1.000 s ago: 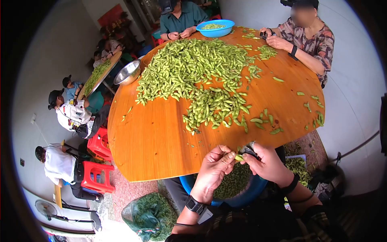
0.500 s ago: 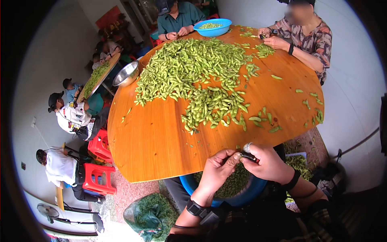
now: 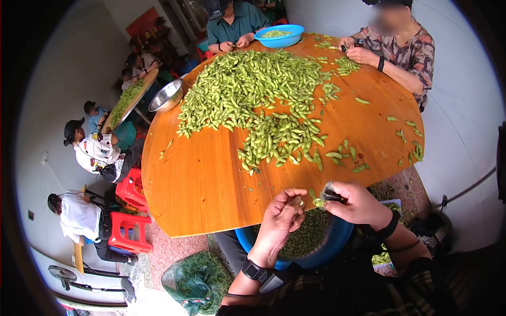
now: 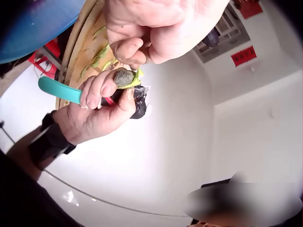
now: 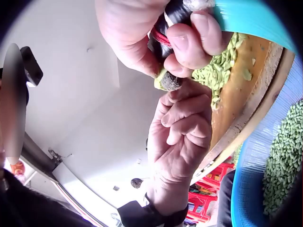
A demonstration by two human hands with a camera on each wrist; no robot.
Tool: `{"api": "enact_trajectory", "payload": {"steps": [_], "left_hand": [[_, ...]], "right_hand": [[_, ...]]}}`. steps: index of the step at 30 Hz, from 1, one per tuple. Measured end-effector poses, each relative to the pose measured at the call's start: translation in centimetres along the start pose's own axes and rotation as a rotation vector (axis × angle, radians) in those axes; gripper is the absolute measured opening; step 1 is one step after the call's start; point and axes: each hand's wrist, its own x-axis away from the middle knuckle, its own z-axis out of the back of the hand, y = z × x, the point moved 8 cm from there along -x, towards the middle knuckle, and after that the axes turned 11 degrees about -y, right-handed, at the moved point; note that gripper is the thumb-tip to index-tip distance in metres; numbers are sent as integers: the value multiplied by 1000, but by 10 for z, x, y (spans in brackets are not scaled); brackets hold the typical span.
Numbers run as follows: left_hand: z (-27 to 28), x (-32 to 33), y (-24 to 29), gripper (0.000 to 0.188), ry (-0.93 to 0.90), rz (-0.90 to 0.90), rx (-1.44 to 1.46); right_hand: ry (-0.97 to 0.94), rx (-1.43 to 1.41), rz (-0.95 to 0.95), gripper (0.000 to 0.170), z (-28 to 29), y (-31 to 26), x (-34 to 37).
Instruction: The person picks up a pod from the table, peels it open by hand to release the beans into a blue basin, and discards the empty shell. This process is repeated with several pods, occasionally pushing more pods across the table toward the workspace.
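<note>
My left hand [image 3: 280, 221] is above a blue basin [image 3: 343, 239] of shelled green beans, its fingers curled in toward the thumb. I cannot tell whether a small piece sits between its fingertips. To its right, my right hand [image 3: 361, 206] grips a tool with a curved teal handle [image 4: 59, 90], wrapped in black tape and red thread; its working end is hidden. Against its thumb, the right hand also pinches a green edamame pod [image 3: 318, 201]. A grey, rough covering [image 4: 125, 78] is on a right fingertip. In the head view the hands are slightly apart.
Unshelled pods [image 3: 247, 89] form a large pile on the round wooden table [image 3: 200, 184]. A metal bowl [image 3: 166, 95] and a light blue basket [image 3: 279, 37] stand near its edge. Two people sit across it. A green net bag [image 3: 195, 282] and red stools [image 3: 129, 234] are on the floor.
My hands worked together at the pod and tool; now the right has drawn away to the right with the tool and pod, leaving a gap beside the left.
</note>
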Motion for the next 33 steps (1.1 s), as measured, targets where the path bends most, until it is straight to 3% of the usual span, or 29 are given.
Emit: {"api": "enact_trajectory", "payload": {"steps": [3, 5, 6, 9, 10, 13, 15, 18, 25, 27, 29, 31, 33], "left_hand": [[1, 7, -1, 13, -10, -11, -90], [-9, 20, 1, 16, -77, -18, -942], [-8, 24, -2, 16, -81, -18, -946], [-12, 34, 2, 16, 27, -80, -1680], [-13, 33, 7, 16, 46, -117, -1748], [-14, 11, 27, 14, 104, -45, -1776], [-11, -11, 49, 12, 274, -180, -1728], [10, -52, 69, 28, 475, -304, -1831], [36, -71, 71, 17, 446, -248, -1795], [25, -54, 79, 10, 420, -515, -1665], [17, -47, 78, 7, 475, -510, -1710], [28, -47, 66, 9, 436, -357, -1384], [32, -47, 60, 12, 413, -369, -1344]], "right_hand": [[316, 495, 7, 14, 26, -4, 10], [386, 633, -48, 16, 45, 6, 14], [396, 705, -53, 17, 52, 13, 15], [476, 890, -83, 18, 69, 29, 20], [463, 866, -143, 19, 71, 33, 19], [525, 809, -49, 18, 72, 36, 21], [539, 775, -27, 17, 73, 39, 20], [549, 669, -28, 15, 78, 41, 23], [557, 562, 63, 10, 82, 37, 27], [551, 512, 62, 9, 78, 38, 26], [544, 461, 59, 7, 72, 31, 21], [472, 357, 144, 4, 56, 13, 11], [351, 312, 174, 18, 43, 14, -6]]}}
